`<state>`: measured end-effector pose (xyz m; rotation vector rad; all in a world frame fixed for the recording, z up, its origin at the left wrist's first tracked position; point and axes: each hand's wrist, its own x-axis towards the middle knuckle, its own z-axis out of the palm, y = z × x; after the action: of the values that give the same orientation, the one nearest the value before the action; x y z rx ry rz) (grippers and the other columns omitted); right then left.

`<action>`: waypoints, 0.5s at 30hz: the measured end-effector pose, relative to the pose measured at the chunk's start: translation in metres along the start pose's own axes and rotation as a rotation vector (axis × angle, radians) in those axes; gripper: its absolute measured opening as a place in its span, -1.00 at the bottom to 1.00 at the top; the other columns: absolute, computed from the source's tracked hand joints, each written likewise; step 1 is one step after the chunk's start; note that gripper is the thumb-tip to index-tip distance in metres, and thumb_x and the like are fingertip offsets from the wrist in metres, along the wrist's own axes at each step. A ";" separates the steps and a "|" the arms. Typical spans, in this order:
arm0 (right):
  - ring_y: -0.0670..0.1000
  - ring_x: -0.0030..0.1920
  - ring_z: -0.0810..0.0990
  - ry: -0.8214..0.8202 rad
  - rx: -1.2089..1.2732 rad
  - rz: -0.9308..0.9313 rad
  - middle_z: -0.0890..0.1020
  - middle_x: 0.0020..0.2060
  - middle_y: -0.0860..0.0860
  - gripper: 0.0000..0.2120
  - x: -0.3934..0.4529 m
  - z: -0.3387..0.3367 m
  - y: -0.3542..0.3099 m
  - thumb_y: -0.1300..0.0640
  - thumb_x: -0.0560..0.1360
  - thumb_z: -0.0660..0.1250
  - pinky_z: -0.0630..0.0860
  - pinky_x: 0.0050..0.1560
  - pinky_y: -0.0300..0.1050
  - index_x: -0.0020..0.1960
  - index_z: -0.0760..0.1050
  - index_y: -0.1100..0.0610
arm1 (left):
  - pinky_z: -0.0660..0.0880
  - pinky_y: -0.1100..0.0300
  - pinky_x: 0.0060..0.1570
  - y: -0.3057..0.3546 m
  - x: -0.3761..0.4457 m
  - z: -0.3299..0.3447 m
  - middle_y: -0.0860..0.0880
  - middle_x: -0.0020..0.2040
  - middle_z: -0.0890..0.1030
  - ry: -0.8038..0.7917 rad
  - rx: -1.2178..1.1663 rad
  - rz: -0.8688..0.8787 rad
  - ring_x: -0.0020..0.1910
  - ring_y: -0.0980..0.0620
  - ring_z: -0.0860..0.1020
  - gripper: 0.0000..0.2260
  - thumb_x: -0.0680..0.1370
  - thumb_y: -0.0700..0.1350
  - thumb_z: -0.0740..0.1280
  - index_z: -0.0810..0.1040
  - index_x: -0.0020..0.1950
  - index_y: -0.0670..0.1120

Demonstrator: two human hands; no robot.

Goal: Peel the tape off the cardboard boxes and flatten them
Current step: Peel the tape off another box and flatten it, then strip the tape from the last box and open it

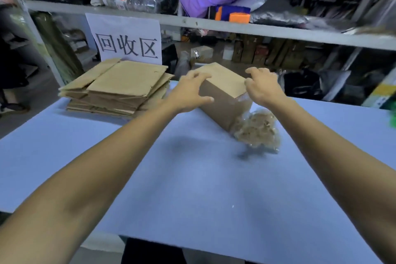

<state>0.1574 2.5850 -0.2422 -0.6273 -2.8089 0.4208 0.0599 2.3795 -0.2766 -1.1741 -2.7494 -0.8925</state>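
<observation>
box's (222, 90) far side hidden, tape wad (256, 130) blurred, shelf clutter (300, 17) indistinct

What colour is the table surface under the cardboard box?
The table surface is light blue, plain and without pattern; the head view shows it best.

One readable sign: 回收区

A white paper sign (126, 38) hangs from the front edge of the grey shelf (214, 24) and carries three large black characters, 回收区 (printed in outline strokes, in a single row). It sits just behind the stack of flattened cardboard (115, 88) at the far left of the table (192, 178). A clear plastic bottle (132, 2) lying on the shelf has a red and white label, too blurred to read.
</observation>
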 end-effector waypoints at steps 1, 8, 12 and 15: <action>0.29 0.41 0.28 -0.018 0.035 0.022 0.31 0.45 0.20 -0.44 -0.004 -0.002 0.013 0.13 0.52 0.08 0.36 0.24 0.08 0.52 0.26 0.02 | 0.26 -0.02 0.41 0.013 0.001 0.011 -0.09 0.55 0.20 -0.004 -0.011 0.037 0.50 -0.15 0.19 -0.35 0.47 0.09 0.48 0.33 0.51 0.08; 0.18 0.15 0.59 -0.056 0.225 -0.114 0.56 0.27 0.13 -0.38 -0.020 0.012 0.029 0.35 0.47 0.31 0.49 0.20 -0.01 0.48 0.36 0.03 | 0.17 -0.01 0.44 0.043 0.008 0.056 -0.12 0.52 0.25 0.077 -0.047 0.036 0.51 -0.16 0.12 -0.35 0.35 0.08 0.57 0.48 0.41 0.05; 0.09 0.07 0.56 -0.105 0.275 -0.196 0.57 0.20 0.10 -0.39 -0.013 0.013 0.012 0.34 0.46 0.37 0.49 -0.04 -0.11 0.45 0.38 0.01 | 0.21 0.36 0.21 0.023 0.006 0.037 -0.14 0.32 0.53 0.224 -0.091 0.010 0.37 -0.10 0.41 -0.56 0.44 -0.18 0.50 0.58 0.32 -0.10; 0.00 0.09 0.49 -0.230 0.285 -0.242 0.53 0.25 0.01 -0.33 -0.010 0.010 0.000 0.23 0.49 0.42 0.42 -0.15 -0.19 0.52 0.25 -0.04 | 0.24 0.52 0.11 0.011 -0.001 0.020 -0.05 0.21 0.60 0.303 -0.127 -0.033 0.21 0.00 0.53 -0.64 0.48 -0.33 0.41 0.61 0.28 -0.15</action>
<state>0.1636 2.5786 -0.2535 -0.1859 -2.9050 0.8713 0.0718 2.3950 -0.2879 -0.9209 -2.5076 -1.1562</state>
